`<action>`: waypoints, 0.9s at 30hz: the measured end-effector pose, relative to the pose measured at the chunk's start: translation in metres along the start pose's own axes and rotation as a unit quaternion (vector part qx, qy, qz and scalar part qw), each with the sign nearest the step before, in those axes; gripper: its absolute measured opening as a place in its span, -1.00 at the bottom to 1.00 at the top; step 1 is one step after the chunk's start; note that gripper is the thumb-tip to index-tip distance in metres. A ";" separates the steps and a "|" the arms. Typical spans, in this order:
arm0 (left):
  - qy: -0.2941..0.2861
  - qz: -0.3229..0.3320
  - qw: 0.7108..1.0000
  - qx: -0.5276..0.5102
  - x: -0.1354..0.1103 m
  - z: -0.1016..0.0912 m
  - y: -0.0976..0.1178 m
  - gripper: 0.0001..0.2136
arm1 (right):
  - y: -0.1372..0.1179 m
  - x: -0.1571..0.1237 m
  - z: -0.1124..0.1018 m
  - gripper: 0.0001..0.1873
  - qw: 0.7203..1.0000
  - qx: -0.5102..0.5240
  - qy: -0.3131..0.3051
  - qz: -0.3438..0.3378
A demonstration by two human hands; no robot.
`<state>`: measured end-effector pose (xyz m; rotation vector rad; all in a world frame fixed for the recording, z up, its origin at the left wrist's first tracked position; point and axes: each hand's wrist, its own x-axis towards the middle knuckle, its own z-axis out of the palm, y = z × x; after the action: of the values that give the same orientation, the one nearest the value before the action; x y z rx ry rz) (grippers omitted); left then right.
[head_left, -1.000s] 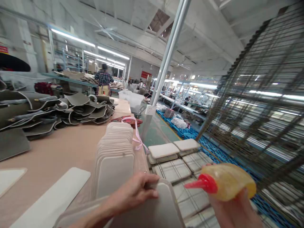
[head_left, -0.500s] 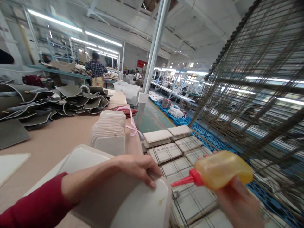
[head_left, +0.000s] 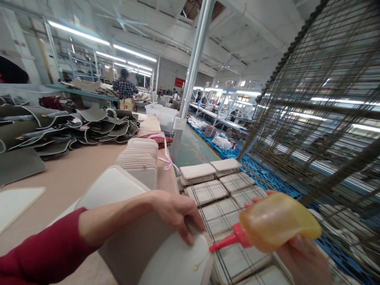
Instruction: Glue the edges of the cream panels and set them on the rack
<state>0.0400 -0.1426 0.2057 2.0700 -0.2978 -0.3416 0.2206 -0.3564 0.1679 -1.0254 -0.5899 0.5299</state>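
Note:
My left hand (head_left: 178, 213) pinches the top edge of a pale, round-cornered panel (head_left: 169, 257), thumb on its near face and fingers behind. A small yellowish streak of glue marks that face near the right corner. In my right hand (head_left: 305, 257) is a yellow squeeze bottle (head_left: 279, 221) with a red nozzle, lying almost level. The nozzle tip points left and is at the panel's right edge; whether it touches I cannot tell. Another pale panel (head_left: 113, 186) leans behind my left forearm.
A stack of similar panels (head_left: 138, 158) stands on the tan table (head_left: 74, 170), with dark grey bag pieces (head_left: 97, 126) farther left. To the right, more panels lie on a wire rack (head_left: 219, 213); a raised wire frame (head_left: 320, 79) slants above. A person (head_left: 125, 89) stands far back.
The bottle has moved slightly left and down, bringing its red tip to the panel's edge. The glue streak on the panel looks longer. My left hand keeps its grip.

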 end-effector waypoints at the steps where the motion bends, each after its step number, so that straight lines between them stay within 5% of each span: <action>1: 0.001 0.002 1.000 0.004 0.000 0.000 0.000 -0.72 | -0.001 -0.001 0.002 -0.05 1.000 0.005 0.002 -0.009; 8: -0.008 0.004 1.000 -0.018 -0.005 -0.004 -0.003 -0.64 | 0.010 -0.005 0.006 -0.13 0.999 0.018 0.020 -0.036; 17: 0.007 0.007 0.998 -0.060 -0.006 -0.013 -0.019 -0.60 | 0.026 0.017 -0.060 -0.36 0.998 -0.057 0.018 -0.006; 23: 0.013 -0.011 0.995 -0.099 -0.008 -0.016 -0.019 -0.65 | 0.045 0.006 -0.047 -0.41 0.997 -0.034 0.030 -0.055; 27: 0.009 -0.015 0.993 -0.113 -0.009 -0.018 -0.021 -0.66 | 0.036 0.019 -0.061 -0.46 0.996 -0.079 0.023 -0.038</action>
<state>0.0394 -0.1147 0.1973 1.8543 -0.2070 -0.3566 0.2705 -0.3666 0.1152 -1.1576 -0.6354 0.3968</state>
